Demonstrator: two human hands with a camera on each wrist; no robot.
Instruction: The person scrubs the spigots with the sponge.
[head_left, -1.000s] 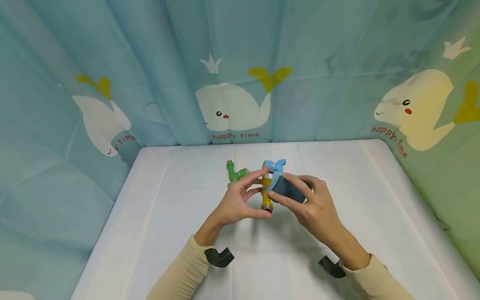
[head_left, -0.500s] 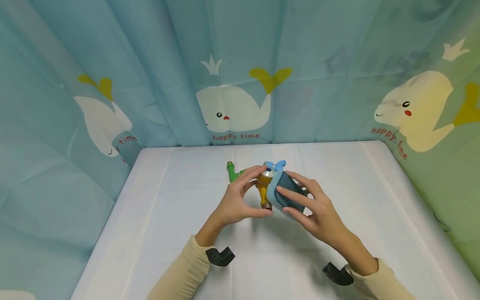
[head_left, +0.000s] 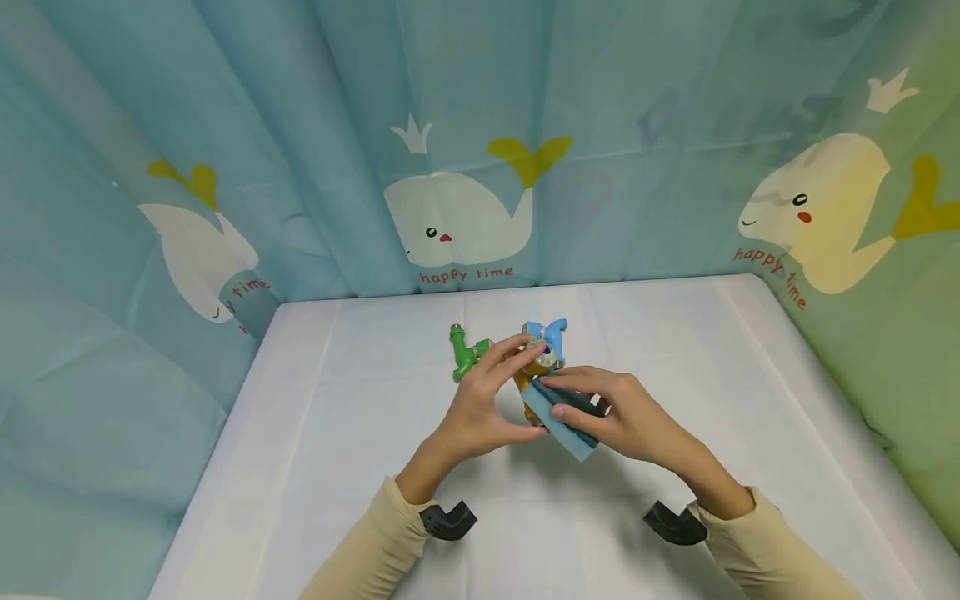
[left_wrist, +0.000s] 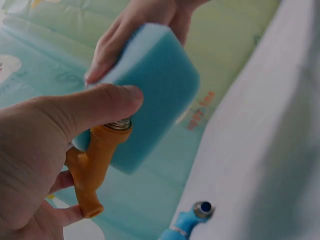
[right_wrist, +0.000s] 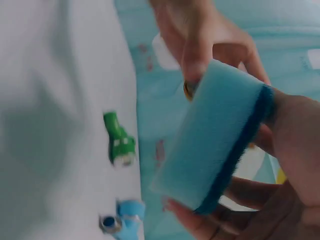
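Observation:
My left hand point(head_left: 480, 417) grips a small orange-yellow tap point(left_wrist: 95, 162), thumb over its threaded end in the left wrist view. The tap's round silvery cap point(head_left: 542, 353) shows by the left fingertips in the head view. In my right hand point(head_left: 637, 417) is a sponge point(right_wrist: 215, 132), light blue foam with a dark blue scouring layer, pinched between fingers and thumb. Its foam side lies against the tap, covering part of it in the head view. Both things are held up over the table.
A green tap point(head_left: 463, 357) lies on the white table point(head_left: 360, 375) beyond the left hand. Close to it, a light blue tap point(head_left: 555, 332) lies behind the held one. Blue curtains point(head_left: 315, 167) with whale prints stand along the table's back and sides.
The sponge has turned and slid down along the orange-yellow tap, and its narrow edge now faces up. The tap has turned, showing its round cap more. The left hand stays nearly in place.

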